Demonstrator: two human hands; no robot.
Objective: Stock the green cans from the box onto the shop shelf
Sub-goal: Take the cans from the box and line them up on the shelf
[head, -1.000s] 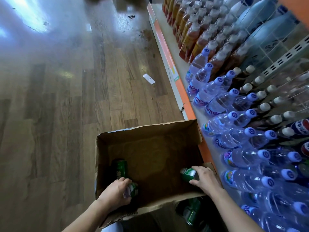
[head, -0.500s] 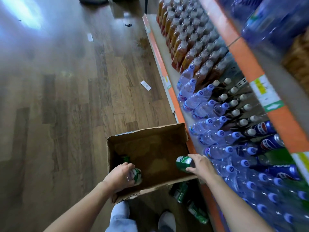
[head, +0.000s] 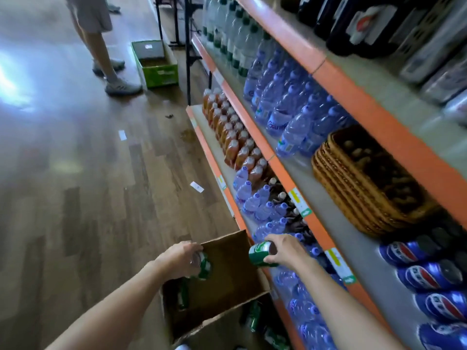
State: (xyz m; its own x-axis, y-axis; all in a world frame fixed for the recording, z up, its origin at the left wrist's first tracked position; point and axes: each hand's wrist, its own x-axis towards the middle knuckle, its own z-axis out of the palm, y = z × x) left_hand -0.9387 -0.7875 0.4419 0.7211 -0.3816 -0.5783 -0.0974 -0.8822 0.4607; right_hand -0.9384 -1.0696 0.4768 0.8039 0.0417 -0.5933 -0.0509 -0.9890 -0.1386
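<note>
**Both cans lifted clear of box floor; cam tilted up**

Both hands sit higher than 0.5 s ago. The cans were low inside the box then and are at rim level or above now.

L hand (head: 180, 257) grips a green can (head: 203, 267) by its top end, fingers curled over it. The can is tilted, at the left rim of the box (head: 227, 286). R hand (head: 285, 251) wraps the top end of a 2nd green can (head: 260, 255), which lies roughly sideways with its base pointing left. That can is now past the box's right wall, in front of the small water bottles (head: 262, 208) on the bottom shelf. It touches no shelf.

The box is on the wood floor (head: 88, 198) against the shelf unit (head: 316, 223), same spot as before. Inside, a spare can (head: 182, 294) sits by the left wall, dim. Loose green cans (head: 252, 320) lie on the floor btw box and shelf base, as before.

Cam swung up, so more shelving shows:
- **Mid shelf:** big blue-cap water bottles (head: 290, 114), wicker basket (head: 366, 183), blue Pepsi-logo containers (head: 429, 274) at right. Cans or bottles, can't tell.
- **Bottom shelf:** amber drink bottles (head: 232, 137) ahead of the small water bottles.
- **Top shelf:** dark packs (head: 366, 24), too blurred to ID.

New in view at top left: another person's legs (head: 101, 46) and an open green carton (head: 155, 64) on the floor beside them. The paper slip (head: 196, 186) was already visible 0.5 s ago.
</note>
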